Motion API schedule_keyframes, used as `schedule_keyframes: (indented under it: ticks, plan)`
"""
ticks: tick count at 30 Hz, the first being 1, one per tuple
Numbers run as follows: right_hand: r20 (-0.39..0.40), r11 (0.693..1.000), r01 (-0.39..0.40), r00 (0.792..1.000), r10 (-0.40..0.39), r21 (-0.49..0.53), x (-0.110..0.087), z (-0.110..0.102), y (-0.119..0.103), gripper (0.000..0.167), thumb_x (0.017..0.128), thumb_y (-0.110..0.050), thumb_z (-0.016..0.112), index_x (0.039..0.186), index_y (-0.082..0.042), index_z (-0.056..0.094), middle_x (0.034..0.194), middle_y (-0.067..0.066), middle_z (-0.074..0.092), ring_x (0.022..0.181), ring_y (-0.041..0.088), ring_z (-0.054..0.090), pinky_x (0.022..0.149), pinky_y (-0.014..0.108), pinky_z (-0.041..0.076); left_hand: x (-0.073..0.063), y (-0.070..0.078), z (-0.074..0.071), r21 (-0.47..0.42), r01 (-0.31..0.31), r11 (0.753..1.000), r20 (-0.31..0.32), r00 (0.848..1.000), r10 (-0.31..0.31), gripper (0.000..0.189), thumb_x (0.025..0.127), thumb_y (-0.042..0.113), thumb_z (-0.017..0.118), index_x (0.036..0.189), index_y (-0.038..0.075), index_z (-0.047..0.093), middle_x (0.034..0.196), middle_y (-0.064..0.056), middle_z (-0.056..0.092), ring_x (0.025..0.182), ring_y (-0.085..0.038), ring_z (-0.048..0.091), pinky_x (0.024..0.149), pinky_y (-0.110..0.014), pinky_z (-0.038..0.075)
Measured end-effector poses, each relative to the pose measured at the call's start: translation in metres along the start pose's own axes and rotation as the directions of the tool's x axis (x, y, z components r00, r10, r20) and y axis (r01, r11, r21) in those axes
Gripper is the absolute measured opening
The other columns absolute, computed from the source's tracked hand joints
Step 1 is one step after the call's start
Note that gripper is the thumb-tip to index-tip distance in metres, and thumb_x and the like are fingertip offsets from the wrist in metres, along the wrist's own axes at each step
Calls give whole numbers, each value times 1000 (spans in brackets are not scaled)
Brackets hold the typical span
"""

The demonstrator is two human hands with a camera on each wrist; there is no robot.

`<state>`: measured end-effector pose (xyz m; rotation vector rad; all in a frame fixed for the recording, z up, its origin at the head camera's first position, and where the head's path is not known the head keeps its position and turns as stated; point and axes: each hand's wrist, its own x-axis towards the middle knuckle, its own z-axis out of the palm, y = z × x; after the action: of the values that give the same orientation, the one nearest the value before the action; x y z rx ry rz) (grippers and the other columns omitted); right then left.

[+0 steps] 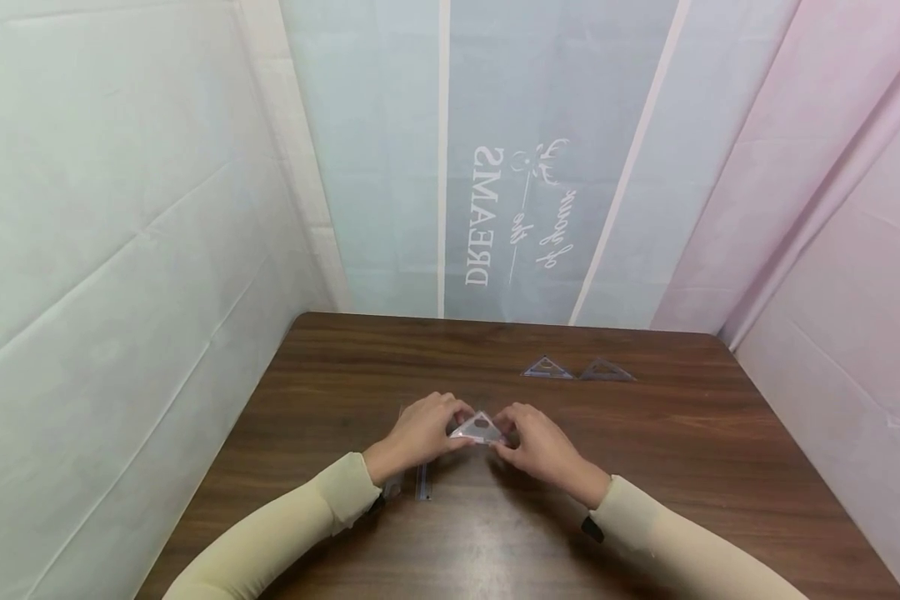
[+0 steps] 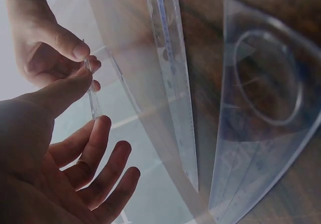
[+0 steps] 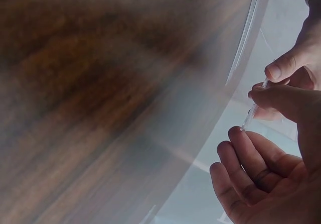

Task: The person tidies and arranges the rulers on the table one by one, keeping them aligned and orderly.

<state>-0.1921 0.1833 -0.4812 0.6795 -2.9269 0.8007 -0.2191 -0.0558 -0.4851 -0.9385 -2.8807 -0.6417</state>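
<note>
A small clear plastic set square with a hole in it is held up off the table between both hands. My left hand pinches its left corner between thumb and fingers, and my right hand pinches the right corner. Both wrist views show the set square edge-on as a thin clear strip. Beside the left wrist, on the table, lies a clear ruler with a blue line. Next to it is a clear flat piece with a round cut-out, partly hidden by the left arm in the head view.
Toward the back right of the brown wooden table lie a blue-edged set square and a darker-looking clear triangle, side by side. Cloth backdrops hang behind and along both sides of the table.
</note>
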Motion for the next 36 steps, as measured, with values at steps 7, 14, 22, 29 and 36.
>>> schedule_keyframes:
  ticks: [7, 14, 22, 29, 36]
  plan:
    - [18, 1000, -7, 1000, 7, 18, -12, 7, -5, 28, 88, -15, 90, 111, -10, 74, 98, -5, 67, 89, 9, 61, 73, 29, 54, -12, 3, 4, 64, -44, 997, 14, 999, 43, 45, 89, 47, 88, 122, 18, 78, 100, 9, 70, 86, -6, 56, 68, -22, 46]
    - [38, 999, 11, 999, -12, 41, -19, 15, -8, 28, 87, -13, 90, 109, -9, 73, 94, -6, 65, 83, 9, 57, 69, 26, 50, -24, 6, 8, 116, -82, 990, 1, 997, 82, 43, 87, 46, 91, 117, 17, 78, 93, 10, 67, 80, -6, 53, 68, -23, 43]
    - [57, 998, 38, 998, -41, 48, -30, 25, -11, 27, 88, -13, 90, 108, -9, 73, 93, -6, 64, 83, 7, 53, 69, 25, 48, -36, 8, 15, 184, -129, 974, 17, 992, 128, 42, 87, 47, 90, 116, 18, 79, 96, 9, 70, 81, -7, 55, 70, -23, 45]
    - [59, 998, 59, 996, -60, 23, -38, 33, -13, 27, 86, -14, 91, 105, -10, 72, 91, -8, 63, 83, 6, 52, 70, 26, 49, -44, 10, 19, 201, -140, 970, 40, 990, 135, 41, 86, 46, 91, 113, 18, 79, 90, 11, 66, 81, -7, 54, 72, -25, 46]
    - [68, 997, 79, 995, -79, 5, -42, 38, -16, 26, 86, -16, 91, 103, -10, 73, 91, -8, 60, 82, 7, 50, 70, 25, 47, -51, 12, 24, 220, -140, 965, 58, 990, 130, 40, 87, 48, 89, 114, 20, 78, 90, 13, 64, 81, -6, 52, 71, -26, 45]
